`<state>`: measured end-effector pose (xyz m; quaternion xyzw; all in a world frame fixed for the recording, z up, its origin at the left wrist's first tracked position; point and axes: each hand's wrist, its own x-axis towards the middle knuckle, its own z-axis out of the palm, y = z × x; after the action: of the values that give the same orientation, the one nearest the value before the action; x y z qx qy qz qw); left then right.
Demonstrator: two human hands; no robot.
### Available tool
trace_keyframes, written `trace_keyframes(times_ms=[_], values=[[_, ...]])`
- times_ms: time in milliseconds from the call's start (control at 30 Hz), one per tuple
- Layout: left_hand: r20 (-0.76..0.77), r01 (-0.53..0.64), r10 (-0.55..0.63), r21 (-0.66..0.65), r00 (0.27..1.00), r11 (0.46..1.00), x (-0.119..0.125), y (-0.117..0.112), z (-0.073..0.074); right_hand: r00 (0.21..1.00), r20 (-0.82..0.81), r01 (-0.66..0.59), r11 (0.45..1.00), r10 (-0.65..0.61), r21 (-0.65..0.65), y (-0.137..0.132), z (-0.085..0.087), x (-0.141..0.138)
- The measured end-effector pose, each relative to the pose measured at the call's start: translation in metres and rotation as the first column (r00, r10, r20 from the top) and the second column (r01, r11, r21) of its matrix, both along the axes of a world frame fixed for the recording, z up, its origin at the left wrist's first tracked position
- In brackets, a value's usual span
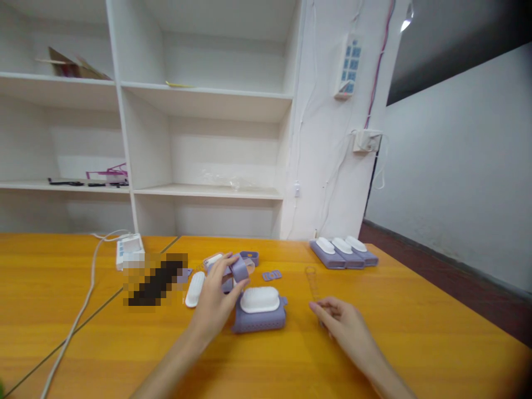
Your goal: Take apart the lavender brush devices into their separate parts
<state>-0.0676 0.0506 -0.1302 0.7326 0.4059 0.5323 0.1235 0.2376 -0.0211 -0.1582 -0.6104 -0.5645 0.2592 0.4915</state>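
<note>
My left hand (216, 299) is closed round a small purple plastic piece (240, 268), held just above the table between thumb and fingers. Right beside it lies a purple case with a white oval lid (260, 310). My right hand (338, 321) rests on the orange table (415, 332) to the right of that case, fingers together and pointing left, near a clear plastic strip (312, 282). Whether it grips the strip I cannot make out. A loose white oval lid (194, 288) and small purple parts (272, 275) lie behind my left hand.
Three finished purple cases with white lids (343, 252) sit in a row at the back right. A white power strip (129, 249) with its cable (78, 316) lies at the back left, next to a blurred dark patch. White shelves (208, 191) stand behind the table.
</note>
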Motion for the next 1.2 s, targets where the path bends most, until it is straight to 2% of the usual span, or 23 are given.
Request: trace_keyframes(times_ms=[100, 200, 267, 333, 467, 533, 667, 800, 900, 967, 1200], values=[[-0.054, -0.033, 0.031, -0.033, 0.998, 0.999, -0.014, 0.024, -0.015, 1.000, 0.009, 0.001, 1.000, -0.001, 0.008, 0.009, -0.008, -0.008], [-0.143, -0.038, 0.034, -0.025, 0.989, 0.999, -0.019, 0.031, -0.025, 0.999, -0.026, -0.025, 0.999, 0.026, 0.041, 0.013, -0.011, -0.018], [-0.188, -0.030, 0.029, -0.003, 0.982, 1.000, -0.018, 0.025, -0.023, 0.997, -0.030, -0.065, 0.995, 0.067, 0.077, 0.008, -0.010, -0.024], [-0.234, -0.009, 0.014, 0.023, 0.972, 1.000, -0.016, 0.012, -0.015, 0.994, 0.003, -0.109, 0.987, 0.110, 0.114, -0.002, -0.007, -0.031], [-0.381, 0.089, -0.064, 0.048, 0.922, 0.995, -0.005, -0.019, 0.003, 0.978, 0.167, -0.156, 0.972, 0.127, 0.178, -0.021, 0.006, -0.040], [-0.434, 0.048, -0.030, 0.030, 0.900, 0.998, 0.003, -0.030, 0.003, 0.969, 0.223, -0.155, 0.969, 0.110, 0.193, -0.025, 0.011, -0.042], [-0.492, -0.092, 0.044, -0.073, 0.869, 0.993, 0.021, -0.041, -0.008, 0.963, 0.254, -0.141, 0.972, 0.091, 0.186, -0.024, 0.015, -0.043], [-0.432, -0.101, -0.008, -0.227, 0.902, 0.969, 0.036, -0.062, -0.005, 0.949, 0.294, -0.157, 0.981, 0.117, 0.117, -0.027, 0.012, -0.044], [-0.401, -0.064, -0.112, -0.401, 0.909, 0.914, 0.045, -0.081, 0.003, 0.926, 0.310, -0.232, 0.973, 0.216, 0.014, -0.032, 0.009, -0.046], [-0.379, -0.025, -0.173, -0.464, 0.909, 0.885, 0.048, -0.089, 0.005, 0.911, 0.309, -0.277, 0.960, 0.274, -0.036, -0.036, 0.007, -0.046], [-0.194, 0.095, -0.240, -0.557, 0.951, 0.825, 0.049, -0.086, -0.007, 0.899, 0.231, -0.327, 0.920, 0.373, -0.214, -0.043, 0.013, -0.045]])
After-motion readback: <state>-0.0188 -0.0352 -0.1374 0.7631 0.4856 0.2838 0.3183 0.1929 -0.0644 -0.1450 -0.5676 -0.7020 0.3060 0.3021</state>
